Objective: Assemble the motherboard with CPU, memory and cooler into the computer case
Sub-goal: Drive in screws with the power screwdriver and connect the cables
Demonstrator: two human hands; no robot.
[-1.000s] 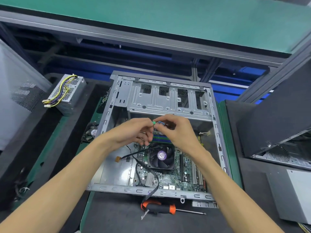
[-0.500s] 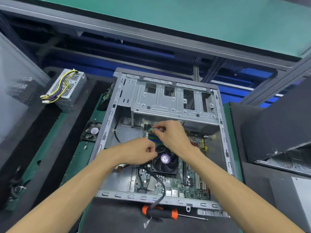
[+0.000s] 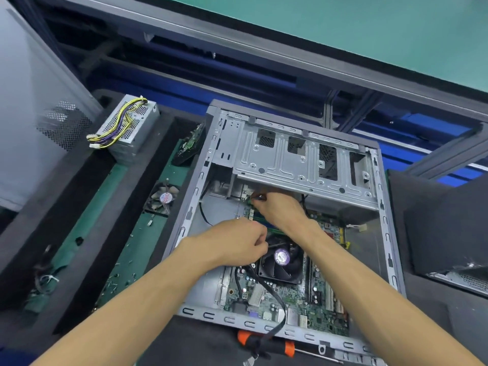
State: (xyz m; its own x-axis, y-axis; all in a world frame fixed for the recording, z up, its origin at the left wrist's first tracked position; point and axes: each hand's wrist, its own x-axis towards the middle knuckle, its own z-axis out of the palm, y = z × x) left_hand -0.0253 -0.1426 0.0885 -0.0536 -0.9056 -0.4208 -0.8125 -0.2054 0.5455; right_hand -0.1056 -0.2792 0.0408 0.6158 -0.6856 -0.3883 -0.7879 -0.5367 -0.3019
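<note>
Under the drive cage, at 12 o'clock of the cooler, right hand was pinching a small green connector against the top-left corner of the motherboard. A second earlier both hands held that plug up above the memory slots; since then the right carried it down and toward 11 o'clock to the board edge. Left hand dropped to 9 o'clock of the cooler, fingers curled over a black cable, though whether it really gripped the cable I couldn't tell.

Motherboard with cooler sat flat inside the case, which lay open on the bench.

Read: board placement done, now at front-panel wiring, plug about to seat. Contact point hidden by the fingers, so seating unconfirmed.

Screwdriver lay at 6 o'clock outside the case, with the cable trailing over it. Power supply still out, at 10 o'clock.
</note>
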